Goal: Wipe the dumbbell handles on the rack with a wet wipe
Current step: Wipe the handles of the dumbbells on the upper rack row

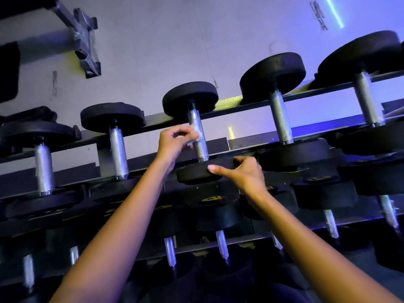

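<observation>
The left hand (175,143) pinches a white wet wipe (196,132) against the knurled handle (202,149) of the middle dumbbell on the upper rack rail (306,96). The right hand (242,171), below and to its right, grips the rim of that dumbbell's near head (192,174), fingers curled over it. Below both hands, yellow labels (209,199) on the lower-tier heads are too blurred to read.
</observation>
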Tool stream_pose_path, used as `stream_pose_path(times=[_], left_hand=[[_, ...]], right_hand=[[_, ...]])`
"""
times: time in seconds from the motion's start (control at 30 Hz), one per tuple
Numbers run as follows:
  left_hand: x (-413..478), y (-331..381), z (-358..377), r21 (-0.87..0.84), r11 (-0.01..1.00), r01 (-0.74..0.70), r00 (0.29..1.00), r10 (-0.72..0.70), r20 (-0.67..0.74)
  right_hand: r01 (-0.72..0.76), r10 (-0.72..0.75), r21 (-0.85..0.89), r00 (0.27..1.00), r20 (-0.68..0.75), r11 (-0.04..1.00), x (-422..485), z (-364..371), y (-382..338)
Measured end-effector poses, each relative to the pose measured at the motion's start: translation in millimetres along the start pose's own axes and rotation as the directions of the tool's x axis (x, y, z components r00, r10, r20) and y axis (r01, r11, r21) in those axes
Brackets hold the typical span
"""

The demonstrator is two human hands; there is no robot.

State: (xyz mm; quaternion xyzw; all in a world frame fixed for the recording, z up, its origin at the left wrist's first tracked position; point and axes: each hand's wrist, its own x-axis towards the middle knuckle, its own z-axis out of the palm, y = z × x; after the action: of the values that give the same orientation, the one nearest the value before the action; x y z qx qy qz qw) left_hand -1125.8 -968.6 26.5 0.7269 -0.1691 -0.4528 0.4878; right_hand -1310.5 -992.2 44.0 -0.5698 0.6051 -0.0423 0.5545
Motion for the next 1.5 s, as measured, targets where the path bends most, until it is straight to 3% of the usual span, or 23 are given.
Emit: stream_pose_path(times=[0.1,0.17,0.2,0.27,0.33,0.4,0.5,0.57,0.67,0.8,0.87,1.0,1.03,1.07,1.17,1.23,1.37,1.5], left_hand=[[-16,-11,0,0.323,0.939,-0.122,0.991,0.095,0.098],[-3,-3,4,0.458,0.829,-0.32,0.945,0.313,0.095],[5,5,8,0.554,0.703,-0.446,0.882,0.451,0.139],[18,15,13,0.687,0.312,-0.656,0.682,0.636,0.363],[22,12,8,0.654,0.014,-0.756,0.515,0.63,0.582],[11,8,-4,0.565,-0.108,-0.818,0.438,0.52,0.733],[17,18,-17,0.417,-0.118,-0.901,0.357,0.344,0.868],[34,32,-14,0.47,-0.093,-0.878,0.411,0.36,0.837],[41,35,-6,0.561,-0.027,-0.827,0.493,0.443,0.749],[31,21,-9,0.611,0.038,-0.791,0.56,0.447,0.697],[34,28,-8,0.626,0.065,-0.777,0.59,0.422,0.688],[29,28,-12,0.619,0.094,-0.78,0.566,0.527,0.633],[21,22,-16,0.602,0.087,-0.793,0.544,0.545,0.638],[13,15,-18,0.574,0.085,-0.814,0.525,0.53,0.666],[-2,6,-18,0.468,0.083,-0.88,0.462,0.386,0.799],[13,17,-11,0.471,0.015,-0.882,0.453,0.306,0.838],[38,30,-5,0.671,-0.123,-0.732,0.592,0.373,0.714],[11,10,-9,0.628,-0.147,-0.765,0.563,0.321,0.761]], right_hand=[[-0.004,0.004,-0.007,1.0,-0.005,1.0,-1,-1,-1],[0.006,-0.006,0.007,1.0,-0.004,1.0,-1,1,0],[0.007,-0.007,0.008,1.0,-0.003,1.0,0,1,0],[0.015,-0.015,-0.008,1.0,-0.01,1.0,0,1,2],[0.037,-0.038,-0.057,0.999,-0.01,0.998,0,1,3],[0.119,-0.118,-0.073,0.993,0.02,0.99,-3,-1,10],[0.39,-0.365,-0.073,0.902,0.232,0.918,-4,-13,21],[0.511,-0.419,-0.209,0.832,0.363,0.834,14,-21,24],[0.547,-0.338,-0.433,0.815,0.471,0.716,45,-23,10],[0.604,-0.29,-0.536,0.778,0.557,0.59,51,-22,-9],[0.641,-0.286,-0.603,0.76,0.583,0.475,43,-27,-22],[0.659,-0.347,-0.73,0.737,0.58,0.18,24,-21,-51],[0.673,-0.354,-0.722,0.722,0.595,0.159,20,-21,-51],[0.684,-0.351,-0.7,0.719,0.599,0.206,17,-23,-46],[0.569,-0.336,-0.42,0.792,0.509,0.707,13,-35,-20],[0.475,-0.368,-0.232,0.847,0.384,0.849,7,-30,-6],[0.504,-0.45,-0.274,0.861,0.237,0.819,1,-16,1],[0.529,-0.499,-0.535,0.84,0.215,0.659,0,-12,6]])
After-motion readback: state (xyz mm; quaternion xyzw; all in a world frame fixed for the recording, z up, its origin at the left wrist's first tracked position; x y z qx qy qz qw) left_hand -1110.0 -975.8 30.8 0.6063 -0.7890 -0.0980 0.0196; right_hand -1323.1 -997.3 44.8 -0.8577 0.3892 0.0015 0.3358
